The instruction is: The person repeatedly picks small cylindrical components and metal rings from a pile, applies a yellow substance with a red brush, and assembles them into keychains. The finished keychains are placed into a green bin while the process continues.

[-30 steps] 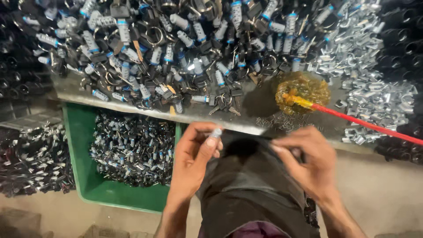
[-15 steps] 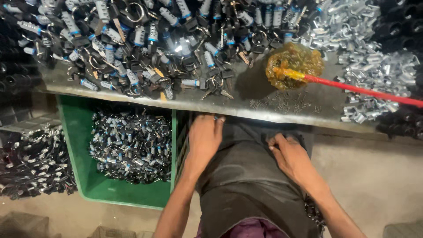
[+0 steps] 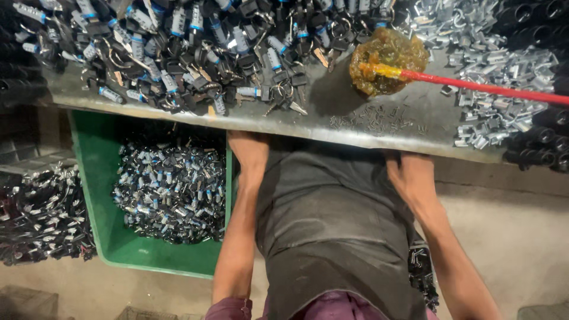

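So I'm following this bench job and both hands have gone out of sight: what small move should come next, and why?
Probably bring both hands back up over the grey metal bench top. The left hand and right hand sit tucked under its front edge with the fingers hidden, while the heap of black-and-silver keyed parts lies on top, out of their reach. Whether either hand holds anything cannot be told.

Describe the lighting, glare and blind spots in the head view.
Head view: bright glare on the metal bench top and silver clips; deep shadow beneath it hides the fingers of the left hand and right hand; corners fall dark; green crate evenly lit.
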The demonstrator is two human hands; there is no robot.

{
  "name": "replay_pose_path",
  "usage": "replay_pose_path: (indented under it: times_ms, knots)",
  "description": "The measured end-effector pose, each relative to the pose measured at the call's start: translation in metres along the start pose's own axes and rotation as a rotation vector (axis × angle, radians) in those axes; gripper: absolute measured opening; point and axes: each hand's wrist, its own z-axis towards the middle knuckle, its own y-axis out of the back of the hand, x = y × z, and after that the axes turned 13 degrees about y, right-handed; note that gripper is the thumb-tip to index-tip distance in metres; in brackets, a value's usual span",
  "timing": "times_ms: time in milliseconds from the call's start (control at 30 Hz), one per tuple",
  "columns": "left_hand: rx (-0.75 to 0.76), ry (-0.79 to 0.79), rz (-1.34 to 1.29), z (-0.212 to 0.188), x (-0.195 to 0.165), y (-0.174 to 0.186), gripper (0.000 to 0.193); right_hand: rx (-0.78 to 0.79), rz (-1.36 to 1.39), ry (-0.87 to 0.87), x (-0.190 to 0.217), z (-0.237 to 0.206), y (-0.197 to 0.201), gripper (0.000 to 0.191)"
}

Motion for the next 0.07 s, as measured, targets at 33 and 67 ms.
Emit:
replay_pose_path:
  times_ms: [33,67]
  knots:
    - [-0.001,-0.001,0.013,-0.0008,-0.0012,0.0019,0.023,0.021,0.001,0.028,0.0005,0.0008,0.0004,0.029]
    - [-0.003,-0.007,0.026,0.0001,-0.0026,0.0038,0.024,0.037,0.003,0.056,0.001,0.0018,0.0006,0.031]
